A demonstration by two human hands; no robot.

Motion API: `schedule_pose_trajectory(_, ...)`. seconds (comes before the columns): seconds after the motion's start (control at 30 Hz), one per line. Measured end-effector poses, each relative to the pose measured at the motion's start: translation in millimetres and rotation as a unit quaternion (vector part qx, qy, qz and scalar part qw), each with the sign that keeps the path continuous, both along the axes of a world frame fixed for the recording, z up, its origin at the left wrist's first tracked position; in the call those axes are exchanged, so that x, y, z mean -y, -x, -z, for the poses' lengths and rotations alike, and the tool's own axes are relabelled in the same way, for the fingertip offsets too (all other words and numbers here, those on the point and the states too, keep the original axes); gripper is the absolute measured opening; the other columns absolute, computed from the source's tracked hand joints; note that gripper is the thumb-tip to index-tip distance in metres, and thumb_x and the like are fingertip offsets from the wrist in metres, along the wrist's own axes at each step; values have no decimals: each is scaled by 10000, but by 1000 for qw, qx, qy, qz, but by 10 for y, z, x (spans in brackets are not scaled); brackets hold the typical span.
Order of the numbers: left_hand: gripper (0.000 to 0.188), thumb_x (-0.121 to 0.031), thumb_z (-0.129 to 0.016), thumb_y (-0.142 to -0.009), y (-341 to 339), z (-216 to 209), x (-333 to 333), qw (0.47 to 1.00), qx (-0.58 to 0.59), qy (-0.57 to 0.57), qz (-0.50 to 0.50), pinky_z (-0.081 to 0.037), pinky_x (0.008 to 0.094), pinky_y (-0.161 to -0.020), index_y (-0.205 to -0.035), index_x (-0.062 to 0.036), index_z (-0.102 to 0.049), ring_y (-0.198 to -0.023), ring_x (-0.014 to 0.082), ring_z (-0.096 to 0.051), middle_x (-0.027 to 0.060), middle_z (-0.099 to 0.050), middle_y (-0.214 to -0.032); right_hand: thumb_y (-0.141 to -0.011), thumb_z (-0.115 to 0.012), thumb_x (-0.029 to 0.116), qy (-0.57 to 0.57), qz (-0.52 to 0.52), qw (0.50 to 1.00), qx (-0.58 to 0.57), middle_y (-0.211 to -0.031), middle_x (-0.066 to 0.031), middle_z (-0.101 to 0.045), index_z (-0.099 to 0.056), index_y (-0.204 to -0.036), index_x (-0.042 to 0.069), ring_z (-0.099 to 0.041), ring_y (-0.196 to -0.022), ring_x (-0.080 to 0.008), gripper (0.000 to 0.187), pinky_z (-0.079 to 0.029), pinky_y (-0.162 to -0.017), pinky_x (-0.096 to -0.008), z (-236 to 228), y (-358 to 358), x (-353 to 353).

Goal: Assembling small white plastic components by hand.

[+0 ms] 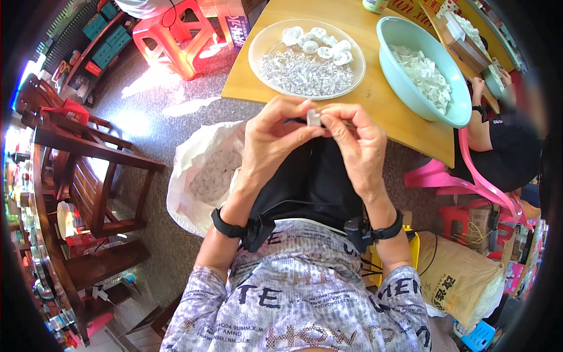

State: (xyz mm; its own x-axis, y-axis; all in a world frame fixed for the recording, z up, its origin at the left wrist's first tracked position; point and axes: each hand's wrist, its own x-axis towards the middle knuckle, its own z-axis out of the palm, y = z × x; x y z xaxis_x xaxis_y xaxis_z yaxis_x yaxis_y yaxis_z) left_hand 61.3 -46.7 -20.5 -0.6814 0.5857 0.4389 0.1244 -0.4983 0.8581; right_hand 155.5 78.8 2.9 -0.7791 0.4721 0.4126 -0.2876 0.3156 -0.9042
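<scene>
Between both hands, above my lap, is a small white plastic piece [314, 118]. My left hand [275, 132] pinches it from one side with thumb and forefinger. From the other side my right hand [355, 141] closes on it with thumb and forefinger; any smaller part in those fingertips cannot be made out. Just beyond my hands, a clear round tray [254, 64] on the table holds many small shiny metal parts [305, 73] and several white round plastic pieces [324, 53]. A light blue basin [394, 88] to its right contains a heap of white plastic pieces [421, 76].
A white sack [183, 170] of small pale pieces stands on the floor left of my legs. The wooden table [375, 111] has its edge close beyond my hands. A red stool [176, 35], wooden chair [97, 176] and pink chair [434, 179] stand around. Another person [510, 146] sits at right.
</scene>
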Motion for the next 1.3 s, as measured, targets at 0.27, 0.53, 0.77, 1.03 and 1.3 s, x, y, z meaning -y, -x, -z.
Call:
schedule_pose_trajectory(0.27, 419, -205, -751, -770, 913, -451, -726, 896, -333, 251, -151, -538, 297, -760, -1159, -99, -640, -925, 181, -656, 88, -659, -1065, -884, -648, 171, -225, 253, 940, -50, -768, -27, -666, -659, -934, 37, -610, -695, -94, 143, -470, -628, -251, -747, 118, -1246)
schedule_pose_trajectory(0.53, 264, -219, -689, -778, 1597, -45, -1033, 778, -463, 370, -208, -494, 362, -751, -1022, -118, -694, -842, 282, -645, 135, -673, -908, -891, -624, 176, -306, 239, 921, -10, -909, -116, -682, -655, -1021, 72, -659, -808, -207, 169, -504, -704, -321, -801, 231, -1186)
schedule_pose_trajectory(0.77, 180, -130, -712, -752, 1389, -224, -899, 803, -434, 358, -198, -485, 345, -659, -906, -52, -661, -746, 243, -643, 136, -650, -835, -821, -655, 134, -390, 40, 913, 109, -830, -114, -676, -677, -868, 57, -657, -774, -265, 93, -511, -715, -352, -206, 701, -801)
schedule_pose_trajectory(1.03, 164, -69, -608, -897, 1025, -190, -240, 994, -19, 100, -36, -572, 295, -770, -1034, 8, -560, -889, 223, -672, 103, -615, -978, -806, -659, 166, -435, 51, 870, 224, -846, -102, -670, -680, -862, 64, -641, -786, -274, 118, -486, -716, -378, -42, 904, -769)
schedule_pose_trajectory(1.3, 184, -7, -571, -895, 432, 112, 218, 965, 239, -82, 70, -487, 312, -952, -1066, -43, -511, -1062, 285, -613, 205, -597, -1118, -789, -660, 142, -401, -1, 887, 228, -785, -124, -659, -667, -848, 37, -634, -719, -261, 121, -478, -660, -358, -31, 969, -886)
